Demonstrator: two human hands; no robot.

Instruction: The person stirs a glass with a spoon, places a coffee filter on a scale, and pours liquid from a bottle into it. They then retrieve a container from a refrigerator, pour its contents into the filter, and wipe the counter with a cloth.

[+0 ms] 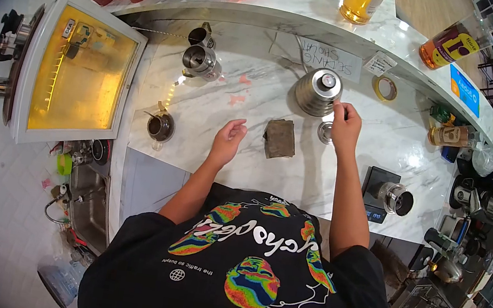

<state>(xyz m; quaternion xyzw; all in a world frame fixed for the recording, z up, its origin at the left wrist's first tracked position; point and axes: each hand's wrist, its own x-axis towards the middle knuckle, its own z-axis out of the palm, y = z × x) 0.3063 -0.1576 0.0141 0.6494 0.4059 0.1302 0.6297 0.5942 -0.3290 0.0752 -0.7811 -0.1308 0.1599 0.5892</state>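
Observation:
My right hand [346, 127] is closed at the near right side of a silver kettle [313, 99], where the kettle's handle would be; the grip is mostly hidden by the fingers. A small round metal piece [325, 132] lies just left of that hand. My left hand [229, 140] hovers over the marble counter [219, 169], fingers loosely apart, holding nothing. Between the hands lies a folded brown cloth [279, 138]. Farther left stands a glass server [160, 126] with dark contents.
Metal pitchers [201, 61] stand at the back left beside a yellow-lit glass cabinet [83, 72]. A black scale [376, 196] carries a metal-and-glass vessel [395, 198] at right. Tape [385, 89] and a paper sign [337, 62] lie behind. Bottles and cups line the raised ledge [317, 24].

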